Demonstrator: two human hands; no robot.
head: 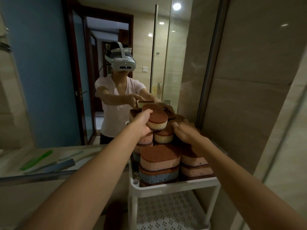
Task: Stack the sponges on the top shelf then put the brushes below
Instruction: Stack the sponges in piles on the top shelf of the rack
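my left hand (142, 122) grips a sponge (157, 117) at centre frame, atop the sponge pile (160, 156) on the trolley's top shelf (174, 185). its brown scrub face is up, its long axis slanting from lower right to upper left. my right hand (186, 131) is blurred, fingers bent over the right-hand pile; i cannot tell if it grips. brushes (38, 159) lie on the counter (16, 165) at lower left, before the mirror (41, 63).

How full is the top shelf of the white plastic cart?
Full: brown-topped oval sponges fill the top shelf in stacks that rise well above its rim.
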